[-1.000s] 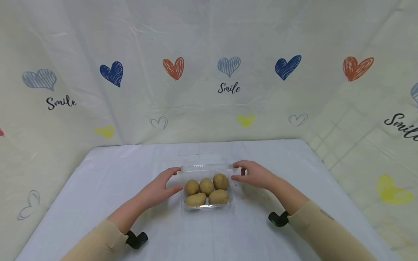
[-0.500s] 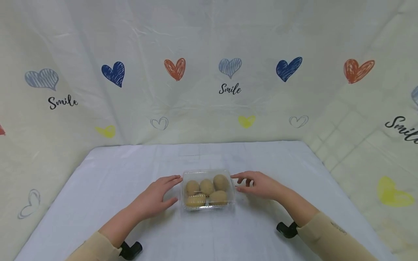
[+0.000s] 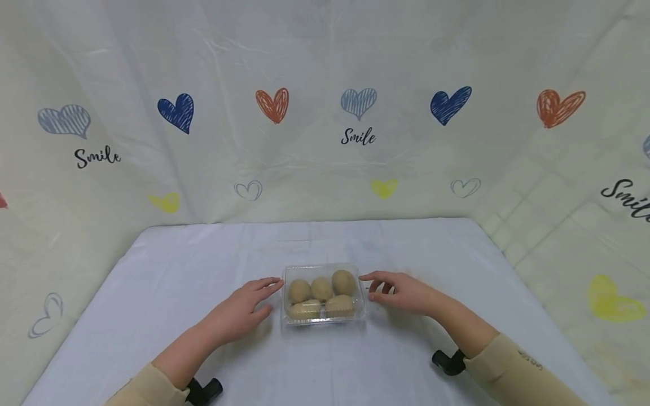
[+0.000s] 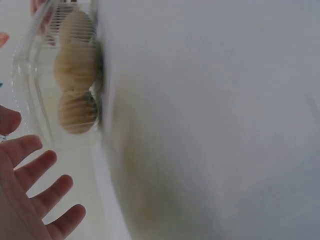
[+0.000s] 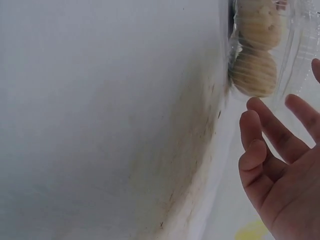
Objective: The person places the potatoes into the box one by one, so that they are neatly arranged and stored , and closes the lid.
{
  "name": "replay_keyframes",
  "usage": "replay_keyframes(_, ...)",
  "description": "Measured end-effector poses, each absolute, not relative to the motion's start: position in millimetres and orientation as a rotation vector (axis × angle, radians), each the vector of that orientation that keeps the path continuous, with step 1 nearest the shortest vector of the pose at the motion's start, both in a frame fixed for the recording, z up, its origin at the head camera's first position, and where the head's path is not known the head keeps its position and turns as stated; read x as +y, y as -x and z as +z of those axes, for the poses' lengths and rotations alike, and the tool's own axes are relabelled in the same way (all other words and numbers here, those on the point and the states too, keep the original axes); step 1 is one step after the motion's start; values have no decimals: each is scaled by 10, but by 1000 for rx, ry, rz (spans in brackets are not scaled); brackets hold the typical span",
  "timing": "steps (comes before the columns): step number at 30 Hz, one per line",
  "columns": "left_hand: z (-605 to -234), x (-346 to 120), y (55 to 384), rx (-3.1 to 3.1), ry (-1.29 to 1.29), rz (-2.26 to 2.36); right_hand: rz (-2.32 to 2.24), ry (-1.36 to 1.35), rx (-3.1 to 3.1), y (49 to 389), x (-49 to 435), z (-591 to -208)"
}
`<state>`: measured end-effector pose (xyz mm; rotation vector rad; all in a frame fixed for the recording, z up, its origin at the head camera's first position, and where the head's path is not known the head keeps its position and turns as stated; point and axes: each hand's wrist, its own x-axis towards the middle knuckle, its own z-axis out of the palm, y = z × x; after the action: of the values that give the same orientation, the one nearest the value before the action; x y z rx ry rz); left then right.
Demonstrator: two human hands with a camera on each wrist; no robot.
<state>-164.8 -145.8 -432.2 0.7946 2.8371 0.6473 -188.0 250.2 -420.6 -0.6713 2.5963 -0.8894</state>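
A clear plastic clamshell box (image 3: pixel 324 322) sits mid-table with its lid down over several potatoes (image 3: pixel 321 289). My left hand (image 3: pixel 236 309) is at the box's left side, fingers extended towards its far corner; the left wrist view shows the fingers (image 4: pixel 37 168) spread beside the box, holding nothing. On the other side is my right hand (image 3: pixel 408 293), its index finger reaching the box's right edge and the other fingers loosely bent. Whether either fingertip touches the plastic I cannot tell. In the right wrist view the potatoes (image 5: pixel 255 72) show through the ribbed wall.
A white cloth (image 3: pixel 203 254) covers the table. Brown smudges and specks (image 5: pixel 210 107) mark it near the right hand. Behind stands a pale backdrop (image 3: pixel 315 51) printed with hearts. Black wrist cameras (image 3: pixel 449 362) are strapped at both sleeves.
The raised lid has come down over the potatoes. Both hands have moved from the lid's far corners towards me, to the box's sides, and the right hand has shifted slightly outward.
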Motion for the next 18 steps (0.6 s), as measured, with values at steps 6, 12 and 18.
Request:
replay_keyframes(6, -4295, -1412, 1596, 2818, -699, 703, -918, 630, 2575, 1811, 2446, -4165)
replay_keyframes(12, -4288, -1325, 1537, 2777, -603, 839, -963, 563, 2542, 1758, 2378, -4160)
replay_keyframes(18, -4290, -1203, 1502, 2622, -435, 1044, -1048, 523, 2488, 1718, 2334, -4170)
